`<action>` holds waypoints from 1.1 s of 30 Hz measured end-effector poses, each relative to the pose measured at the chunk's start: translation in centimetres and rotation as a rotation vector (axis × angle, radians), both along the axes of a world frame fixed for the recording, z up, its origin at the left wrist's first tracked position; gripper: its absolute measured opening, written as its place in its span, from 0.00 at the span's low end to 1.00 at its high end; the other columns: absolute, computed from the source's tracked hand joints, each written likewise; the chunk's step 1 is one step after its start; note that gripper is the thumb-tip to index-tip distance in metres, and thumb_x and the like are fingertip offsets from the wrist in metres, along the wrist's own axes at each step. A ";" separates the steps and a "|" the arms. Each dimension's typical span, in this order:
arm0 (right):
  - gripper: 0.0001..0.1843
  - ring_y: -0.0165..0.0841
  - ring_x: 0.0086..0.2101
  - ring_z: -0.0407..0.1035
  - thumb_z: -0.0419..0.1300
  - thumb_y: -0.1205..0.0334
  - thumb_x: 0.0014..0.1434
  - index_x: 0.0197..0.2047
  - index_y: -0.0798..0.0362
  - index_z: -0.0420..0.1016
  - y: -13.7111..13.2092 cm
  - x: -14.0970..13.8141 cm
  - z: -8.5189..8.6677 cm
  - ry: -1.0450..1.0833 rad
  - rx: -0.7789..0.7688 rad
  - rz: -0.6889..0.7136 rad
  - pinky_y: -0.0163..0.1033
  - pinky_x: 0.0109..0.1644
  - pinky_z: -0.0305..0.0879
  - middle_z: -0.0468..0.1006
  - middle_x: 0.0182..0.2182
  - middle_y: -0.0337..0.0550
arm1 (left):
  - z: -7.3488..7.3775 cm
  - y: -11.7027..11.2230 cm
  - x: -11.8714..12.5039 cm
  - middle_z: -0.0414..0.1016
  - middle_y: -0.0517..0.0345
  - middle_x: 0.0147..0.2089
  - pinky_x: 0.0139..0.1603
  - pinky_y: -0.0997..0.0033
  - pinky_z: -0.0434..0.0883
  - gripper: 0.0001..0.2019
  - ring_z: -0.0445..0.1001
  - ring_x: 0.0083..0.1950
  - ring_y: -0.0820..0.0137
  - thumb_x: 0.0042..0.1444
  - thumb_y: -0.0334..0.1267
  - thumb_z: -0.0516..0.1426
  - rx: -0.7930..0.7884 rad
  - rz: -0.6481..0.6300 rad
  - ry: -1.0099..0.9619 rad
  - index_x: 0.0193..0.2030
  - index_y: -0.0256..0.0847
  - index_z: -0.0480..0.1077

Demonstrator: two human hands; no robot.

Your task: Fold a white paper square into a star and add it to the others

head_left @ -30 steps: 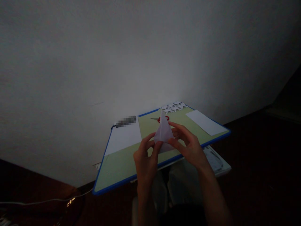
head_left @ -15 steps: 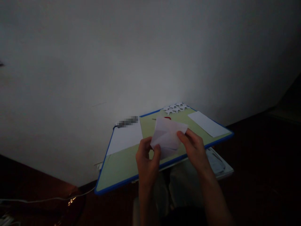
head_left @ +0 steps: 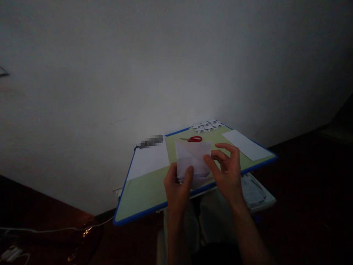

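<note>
Above the near edge of the table, a folded white sheet of paper is held up between my two hands. My left hand grips its lower left, thumb on the front face and fingers behind. At the right edge, my right hand pinches the paper between thumb and a finger, while the index finger is raised and bent. Creases cross the paper, and a flap shows near its bottom. Just beyond it lie red-handled scissors, blades pointing left.
The pale green table has a blue rim. White paper lies at its left, another sheet at its right. Several small folded white paper pieces sit at the back, against the wall. A white cable runs at lower left.
The paper has turned more upright and square to me, uncovering the scissors' red handles. My right index finger has lifted off the paper.
</note>
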State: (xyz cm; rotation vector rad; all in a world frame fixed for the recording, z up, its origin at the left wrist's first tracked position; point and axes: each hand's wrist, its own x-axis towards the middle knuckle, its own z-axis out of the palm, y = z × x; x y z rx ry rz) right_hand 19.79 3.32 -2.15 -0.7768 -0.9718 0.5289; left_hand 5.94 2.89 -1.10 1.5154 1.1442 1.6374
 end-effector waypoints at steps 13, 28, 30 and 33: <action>0.07 0.35 0.41 0.74 0.66 0.65 0.68 0.48 0.45 0.82 -0.6 0.0 0.0 -0.338 0.051 -0.034 0.42 0.48 0.70 0.81 0.40 0.39 | -0.7 0.2 0.9 0.81 0.58 0.32 0.31 0.74 0.71 0.12 0.76 0.32 0.67 0.58 0.45 0.68 -0.039 0.175 -0.002 0.38 0.38 0.77; 0.12 0.38 0.37 0.77 0.72 0.50 0.63 0.41 0.50 0.87 -0.4 1.4 0.2 -0.057 -0.206 0.233 0.40 0.40 0.71 0.86 0.37 0.43 | -0.4 -0.3 -0.1 0.87 0.49 0.41 0.40 0.69 0.76 0.14 0.82 0.40 0.62 0.62 0.46 0.67 -0.085 -0.171 0.036 0.45 0.36 0.82; 0.16 0.38 0.35 0.78 0.75 0.48 0.58 0.42 0.51 0.87 -0.6 1.7 0.4 0.071 -0.276 0.317 0.38 0.38 0.72 0.88 0.37 0.43 | -0.5 -0.3 -0.4 0.87 0.48 0.43 0.41 0.67 0.77 0.16 0.82 0.41 0.60 0.61 0.48 0.67 -0.118 -0.211 0.015 0.45 0.36 0.83; 0.18 0.38 0.36 0.80 0.79 0.49 0.53 0.44 0.50 0.88 -0.5 1.6 0.5 0.225 -0.288 0.416 0.38 0.39 0.75 0.89 0.38 0.42 | -0.4 -0.4 -0.7 0.87 0.48 0.44 0.44 0.66 0.78 0.16 0.83 0.43 0.59 0.59 0.47 0.69 -0.138 -0.250 -0.028 0.47 0.37 0.83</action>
